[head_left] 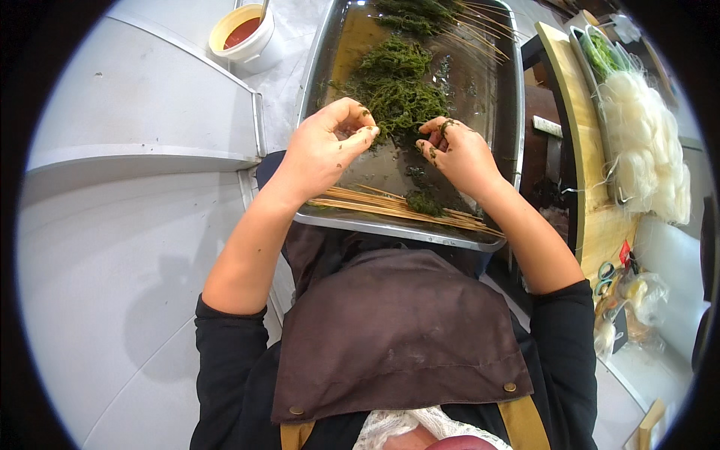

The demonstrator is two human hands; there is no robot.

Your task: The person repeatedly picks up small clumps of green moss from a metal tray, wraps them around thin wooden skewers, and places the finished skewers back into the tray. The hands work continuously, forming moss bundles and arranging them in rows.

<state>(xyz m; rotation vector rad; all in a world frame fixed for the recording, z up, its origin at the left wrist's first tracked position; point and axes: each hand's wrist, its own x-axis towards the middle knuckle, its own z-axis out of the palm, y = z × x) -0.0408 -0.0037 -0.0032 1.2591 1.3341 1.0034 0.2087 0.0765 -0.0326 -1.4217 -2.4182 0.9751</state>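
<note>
Two hands (319,150) (466,156) beside green strands (401,94)

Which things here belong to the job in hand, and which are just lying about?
Seemingly in the job:
- left hand and right hand, close by the greens
- stringy dark greens
- metal tray under them
- thin sticks along its near side

Apparently just lying about:
- white bucket of reddish liquid
- white stringy bundles
- clear plastic bag
</note>
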